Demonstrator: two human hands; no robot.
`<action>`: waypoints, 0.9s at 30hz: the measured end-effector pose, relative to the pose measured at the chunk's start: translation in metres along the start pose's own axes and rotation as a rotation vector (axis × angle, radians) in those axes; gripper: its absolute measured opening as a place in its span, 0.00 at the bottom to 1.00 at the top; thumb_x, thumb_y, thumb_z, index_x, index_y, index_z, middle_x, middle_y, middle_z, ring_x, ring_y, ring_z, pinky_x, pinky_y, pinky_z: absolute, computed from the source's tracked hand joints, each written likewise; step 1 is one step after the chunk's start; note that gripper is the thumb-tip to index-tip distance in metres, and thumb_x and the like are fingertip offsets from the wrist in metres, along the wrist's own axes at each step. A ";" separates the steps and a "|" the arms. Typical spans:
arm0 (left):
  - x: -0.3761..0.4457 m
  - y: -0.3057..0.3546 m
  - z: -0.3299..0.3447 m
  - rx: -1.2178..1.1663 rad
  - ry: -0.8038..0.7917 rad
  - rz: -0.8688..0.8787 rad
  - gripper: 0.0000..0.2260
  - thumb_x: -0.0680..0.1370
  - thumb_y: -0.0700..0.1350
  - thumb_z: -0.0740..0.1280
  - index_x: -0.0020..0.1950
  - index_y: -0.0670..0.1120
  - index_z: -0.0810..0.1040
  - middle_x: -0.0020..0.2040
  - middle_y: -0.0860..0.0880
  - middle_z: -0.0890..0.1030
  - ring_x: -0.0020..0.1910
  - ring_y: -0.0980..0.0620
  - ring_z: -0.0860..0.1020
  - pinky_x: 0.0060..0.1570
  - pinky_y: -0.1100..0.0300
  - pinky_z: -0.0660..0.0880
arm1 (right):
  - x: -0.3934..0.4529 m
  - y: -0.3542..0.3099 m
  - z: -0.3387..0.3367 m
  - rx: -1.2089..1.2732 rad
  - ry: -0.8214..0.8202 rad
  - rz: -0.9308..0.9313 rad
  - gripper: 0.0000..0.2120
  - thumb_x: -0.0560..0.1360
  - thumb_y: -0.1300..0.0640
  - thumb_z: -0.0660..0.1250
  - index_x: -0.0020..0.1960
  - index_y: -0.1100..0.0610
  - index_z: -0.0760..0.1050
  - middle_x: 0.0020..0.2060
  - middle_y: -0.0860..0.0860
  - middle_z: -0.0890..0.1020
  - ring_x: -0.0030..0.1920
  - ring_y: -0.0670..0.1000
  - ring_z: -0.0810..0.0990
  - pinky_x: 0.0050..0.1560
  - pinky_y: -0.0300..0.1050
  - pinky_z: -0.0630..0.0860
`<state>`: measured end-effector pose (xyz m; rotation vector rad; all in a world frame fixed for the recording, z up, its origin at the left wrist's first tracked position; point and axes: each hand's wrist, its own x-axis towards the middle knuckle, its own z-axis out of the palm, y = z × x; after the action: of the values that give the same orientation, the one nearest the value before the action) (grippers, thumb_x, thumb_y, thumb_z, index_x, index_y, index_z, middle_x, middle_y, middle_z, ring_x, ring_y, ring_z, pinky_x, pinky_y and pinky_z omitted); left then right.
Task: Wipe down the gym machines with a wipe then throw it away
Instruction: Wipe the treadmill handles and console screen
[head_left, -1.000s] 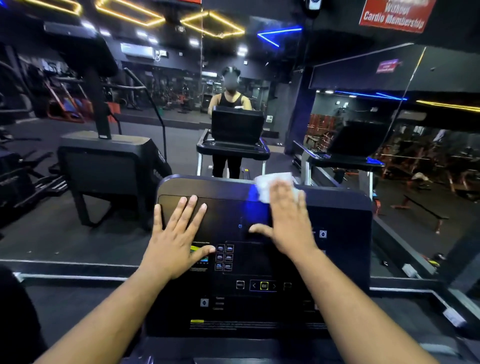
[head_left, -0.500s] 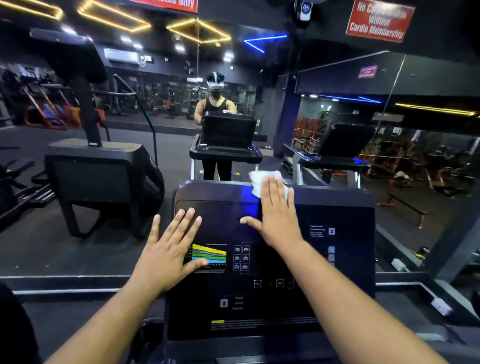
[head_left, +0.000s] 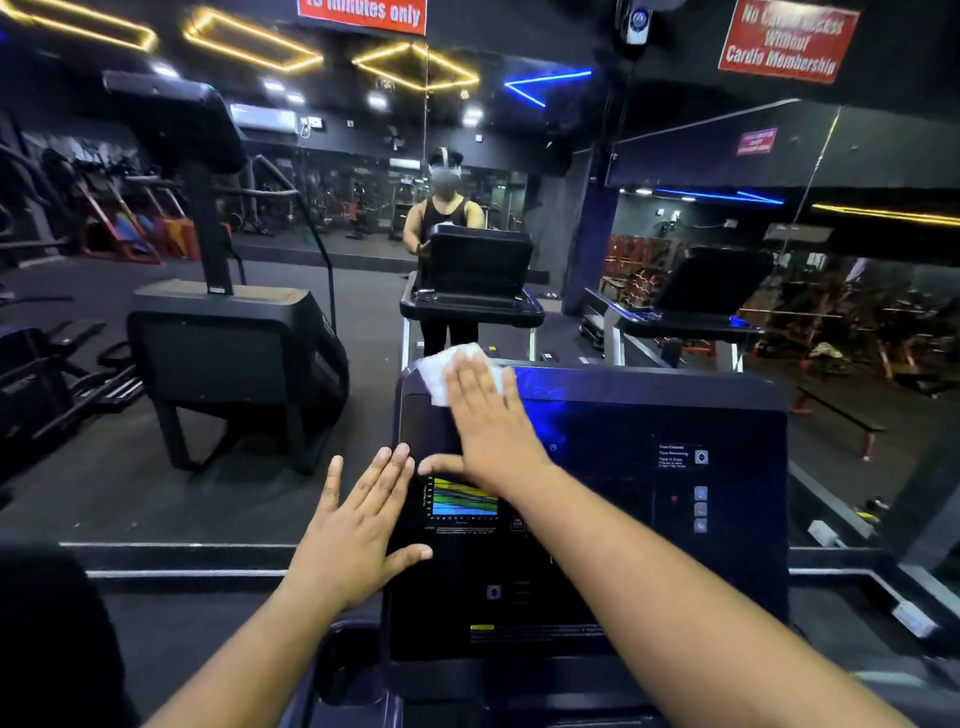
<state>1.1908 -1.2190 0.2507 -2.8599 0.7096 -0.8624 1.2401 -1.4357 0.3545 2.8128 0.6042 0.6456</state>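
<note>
Dim gym floor, mirrored walls and neon ceiling strips form the background; I stand at one treadmill console (head_left: 587, 519).

1. Task item. One white wipe (head_left: 441, 371) lies at the upper left corner of the console, folding over its top edge. It is pinned flat beneath my right hand (head_left: 488, 421).

2. Right hand. My fingers (head_left: 467, 384) are straight and together, palm down, pressing the wipe against the panel; they do not curl round it. The thumb points left along the dark screen area.

3. Left hand (head_left: 353, 530). Fingers are spread and flat, resting on the console's left edge just beside the lit colour display (head_left: 462, 499). It holds nothing and appears to steady the unit.

4. Step in hand. Judged from the layout, wiping of this console is under way, with the wipe at the top left corner. The lower panel, the button column (head_left: 700, 509) at right and the tray below show no wipe contact now.

5. Next move. It calls for sustained flat pressure while the wipe travels across or down the panel, kept light over the buttons so that none is triggered. Disposal comes later; no bin is visible.

6. Count. One wipe, two hands, one console in front of me. Reflected in the mirror: a person (head_left: 444, 218) at a treadmill (head_left: 472, 291), and a second treadmill (head_left: 691, 306) to the right. One stair-type machine (head_left: 228, 338) stands at left. Two red signs hang overhead.
</note>
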 end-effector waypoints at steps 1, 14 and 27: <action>-0.002 -0.001 0.001 -0.002 0.004 0.003 0.45 0.76 0.73 0.53 0.81 0.41 0.61 0.83 0.46 0.57 0.82 0.49 0.57 0.75 0.31 0.55 | -0.005 -0.013 0.009 -0.037 -0.002 -0.088 0.61 0.66 0.19 0.52 0.82 0.61 0.42 0.81 0.58 0.42 0.81 0.58 0.38 0.78 0.66 0.40; -0.030 -0.010 -0.001 0.011 -0.032 0.003 0.45 0.75 0.74 0.53 0.81 0.42 0.62 0.83 0.46 0.57 0.82 0.51 0.53 0.75 0.31 0.53 | -0.017 -0.050 0.032 -0.100 0.011 -0.161 0.59 0.67 0.20 0.47 0.82 0.63 0.50 0.81 0.59 0.51 0.81 0.59 0.44 0.77 0.67 0.52; -0.028 0.001 0.000 -0.003 -0.057 0.059 0.46 0.75 0.75 0.51 0.83 0.44 0.54 0.84 0.46 0.51 0.83 0.49 0.49 0.77 0.33 0.54 | -0.038 0.009 0.024 -0.133 0.013 0.109 0.59 0.67 0.18 0.45 0.82 0.60 0.42 0.81 0.55 0.42 0.82 0.56 0.44 0.78 0.67 0.41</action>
<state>1.1700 -1.2077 0.2360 -2.8383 0.7854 -0.7688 1.2222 -1.4624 0.3215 2.7336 0.3963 0.6969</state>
